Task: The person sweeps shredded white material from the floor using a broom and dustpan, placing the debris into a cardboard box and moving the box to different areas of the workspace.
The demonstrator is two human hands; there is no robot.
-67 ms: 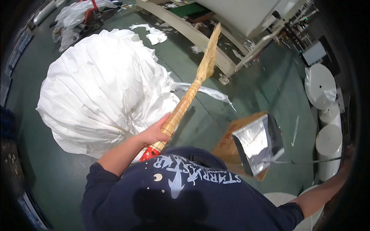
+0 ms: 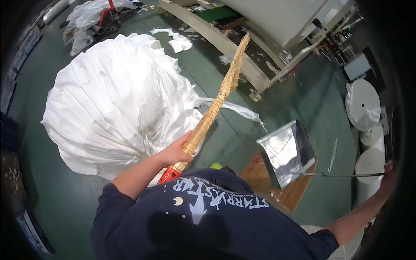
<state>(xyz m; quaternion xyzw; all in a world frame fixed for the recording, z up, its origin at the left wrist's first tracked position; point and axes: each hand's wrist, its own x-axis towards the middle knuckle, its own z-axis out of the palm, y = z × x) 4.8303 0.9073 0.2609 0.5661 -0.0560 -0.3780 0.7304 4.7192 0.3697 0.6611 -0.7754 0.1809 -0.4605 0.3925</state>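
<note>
A straw broom slants across the middle, bristles pointing away from me and its red end near my shirt. My left hand is wrapped round its bound lower part. At the right rim, my right hand grips the thin long handle of a metal dustpan, which hangs above a brown box. The pan hides part of the box. A huge bundled white sack lies on the floor left of the broom.
A pale machine frame stands at the far side, with white scraps around it. Several white rolls line the right. A white strip lies on the green floor. A wrapped red-handled cart is far left.
The dustpan has shifted slightly up and left, uncovering more of the box's near part. A yellow-green round thing now shows beside my shirt. The broom stays in my left hand.
</note>
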